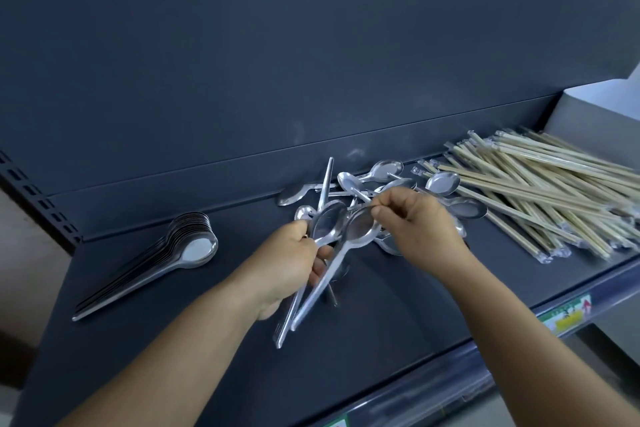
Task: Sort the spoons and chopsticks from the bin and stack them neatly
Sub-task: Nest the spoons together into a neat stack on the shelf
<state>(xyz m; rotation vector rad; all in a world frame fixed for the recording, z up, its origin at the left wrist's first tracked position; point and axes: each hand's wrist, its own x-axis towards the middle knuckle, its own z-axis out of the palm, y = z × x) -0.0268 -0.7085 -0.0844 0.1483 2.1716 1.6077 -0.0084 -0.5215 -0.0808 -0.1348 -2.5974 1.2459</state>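
At far left on the dark shelf (145,350): neat spoon stack (162,255), bowls nested at the back end, handles fanned toward the front edge, well apart from everything else.

Mid-frame: left hand (287,263), fingers curled round the handles of a few held spoons (337,236), bowls up and overlapping, handle ends jutting down past the palm toward the front edge.

Just right of that: right hand (420,218), thumb and forefinger pinching the rim of the rightmost held bowl, remaining fingers curled in. Both hands above the shelf, nearly touching across the held spoons.

Behind and under the hands: loose spoon pile (377,180), unsorted, handles crossing at odd angles, some bowls up, some down, one handle standing steeply against the back ledge. Rightmost spoons of the pile touching the chopsticks.

At right: chopsticks (540,191), pale, each pair in a clear wrapper, lying in a broad, roughly aligned heap slanting from back left to front right, ends uneven.

Beyond the heap, far right corner: grey bin (602,114), only partly in frame, contents not visible.

Along the shelf front, lower right: label strip (569,317) with green, yellow and red print, too blurred to read.
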